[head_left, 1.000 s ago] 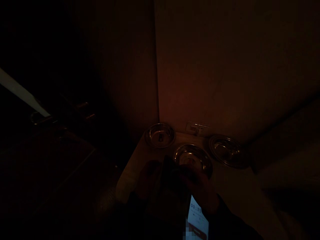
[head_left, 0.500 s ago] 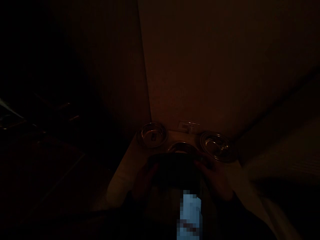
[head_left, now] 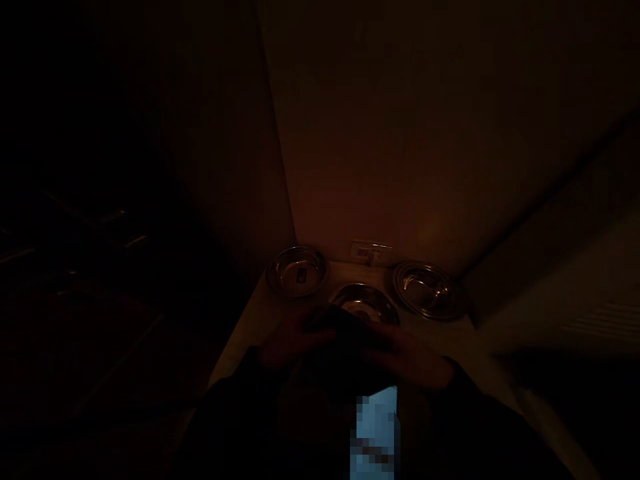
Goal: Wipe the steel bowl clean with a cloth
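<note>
Low in the head view, my left hand (head_left: 295, 339) and my right hand (head_left: 410, 353) grip a dark, soft-looking bundle, perhaps cloth (head_left: 340, 350), from its two sides. It is too dark to make out its kind. The fingers of both hands bend over its top, and some are lost in shadow. Just beyond it, a shiny metal bowl (head_left: 373, 297) stands on the pale table (head_left: 240, 333), its near part covered by the bundle. Below the hands glows a blurred bluish-white panel (head_left: 377, 427).
A second metal bowl (head_left: 299, 272) with a small dark label sits at the back left of the table. At the back right is a metal dish (head_left: 425, 290) with shiny items in it. A wall socket plate (head_left: 370, 251) is behind them on the wall (head_left: 375, 147).
My hands have come closer together, and the dark bundle has gone from wide and flat to narrower and bunched. More of the middle bowl shows. The view has shifted slightly.
</note>
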The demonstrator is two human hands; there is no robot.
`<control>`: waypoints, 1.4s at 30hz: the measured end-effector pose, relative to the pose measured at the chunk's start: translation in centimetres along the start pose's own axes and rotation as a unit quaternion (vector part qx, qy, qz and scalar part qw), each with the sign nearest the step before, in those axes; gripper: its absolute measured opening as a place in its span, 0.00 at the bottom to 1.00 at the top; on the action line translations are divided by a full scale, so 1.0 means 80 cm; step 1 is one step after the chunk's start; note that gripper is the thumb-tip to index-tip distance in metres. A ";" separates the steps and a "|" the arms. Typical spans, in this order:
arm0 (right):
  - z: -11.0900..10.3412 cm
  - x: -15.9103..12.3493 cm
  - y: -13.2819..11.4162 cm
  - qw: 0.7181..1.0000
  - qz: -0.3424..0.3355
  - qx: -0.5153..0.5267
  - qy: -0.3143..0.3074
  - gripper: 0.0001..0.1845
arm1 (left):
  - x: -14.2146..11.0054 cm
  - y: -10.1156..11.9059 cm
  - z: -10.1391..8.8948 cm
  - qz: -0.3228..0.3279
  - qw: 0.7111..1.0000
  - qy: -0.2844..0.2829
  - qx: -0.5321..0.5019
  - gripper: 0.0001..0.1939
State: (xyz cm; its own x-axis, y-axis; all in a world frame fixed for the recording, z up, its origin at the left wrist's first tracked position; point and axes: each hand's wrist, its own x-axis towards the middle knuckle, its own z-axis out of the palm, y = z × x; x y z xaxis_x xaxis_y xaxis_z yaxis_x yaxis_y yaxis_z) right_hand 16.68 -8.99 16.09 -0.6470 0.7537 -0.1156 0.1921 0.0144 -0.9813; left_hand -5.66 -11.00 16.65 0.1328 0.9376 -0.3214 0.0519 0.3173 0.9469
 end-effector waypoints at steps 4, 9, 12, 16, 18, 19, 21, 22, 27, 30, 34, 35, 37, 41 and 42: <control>0.010 0.009 0.003 0.996 -0.001 0.062 0.066 0.23 | 0.015 -0.012 -0.008 0.064 0.987 0.150 -0.013 0.32; 0.013 0.012 0.016 0.985 -0.024 0.095 0.142 0.29 | 0.009 -0.058 -0.004 0.000 0.997 0.044 -0.058 0.33; 0.018 0.010 0.018 0.987 -0.019 0.082 0.133 0.27 | -0.003 -0.063 0.012 -0.004 0.994 0.082 -0.076 0.38; 0.029 0.004 0.022 0.973 0.028 0.094 0.211 0.32 | -0.014 -0.047 0.024 -0.041 0.989 0.122 -0.070 0.46; 0.034 0.001 0.027 0.956 0.027 0.090 0.277 0.40 | -0.017 -0.042 0.025 -0.031 0.987 0.147 -0.057 0.47; 0.036 -0.001 0.029 0.952 0.015 0.084 0.295 0.43 | -0.018 -0.042 0.025 -0.019 0.988 0.146 -0.054 0.48; 0.038 -0.005 0.033 0.955 -0.019 0.065 0.288 0.45 | -0.021 -0.044 0.025 0.001 0.993 0.106 -0.056 0.49; 0.038 -0.007 0.033 0.959 -0.033 0.050 0.276 0.43 | -0.022 -0.047 0.024 0.006 0.995 0.076 -0.062 0.50; 0.026 -0.015 0.034 0.963 -0.079 -0.045 0.256 0.32 | -0.022 -0.064 0.021 0.005 0.994 -0.021 -0.111 0.54; 0.023 -0.019 0.038 0.971 -0.085 -0.055 0.216 0.29 | -0.019 -0.067 0.022 0.012 0.994 -0.026 -0.103 0.51; 0.028 -0.021 0.042 0.975 -0.089 -0.074 0.190 0.29 | -0.019 -0.058 0.027 0.040 0.997 0.032 -0.063 0.47; 0.030 -0.021 0.042 0.974 -0.086 -0.079 0.193 0.28 | -0.020 -0.054 0.028 0.036 0.996 0.046 -0.069 0.47; 0.032 -0.020 0.039 0.973 -0.081 -0.088 0.200 0.27 | -0.023 -0.049 0.029 0.017 0.994 0.063 -0.089 0.51; 0.031 -0.021 0.032 0.969 -0.067 -0.109 0.210 0.27 | -0.032 -0.046 0.032 0.019 0.991 0.079 -0.110 0.59; 0.030 -0.022 0.031 0.968 -0.062 -0.118 0.211 0.28 | -0.034 -0.048 0.033 0.034 0.992 0.076 -0.099 0.60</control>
State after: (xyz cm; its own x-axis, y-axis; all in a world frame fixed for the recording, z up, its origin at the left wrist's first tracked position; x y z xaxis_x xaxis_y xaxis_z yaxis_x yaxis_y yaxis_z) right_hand 16.54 -11.85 13.51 -0.3262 0.9372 0.1233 0.3274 0.2344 -0.9154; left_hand -3.61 -15.11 13.88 -0.0217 0.9636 -0.2664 -0.1487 0.2604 0.9540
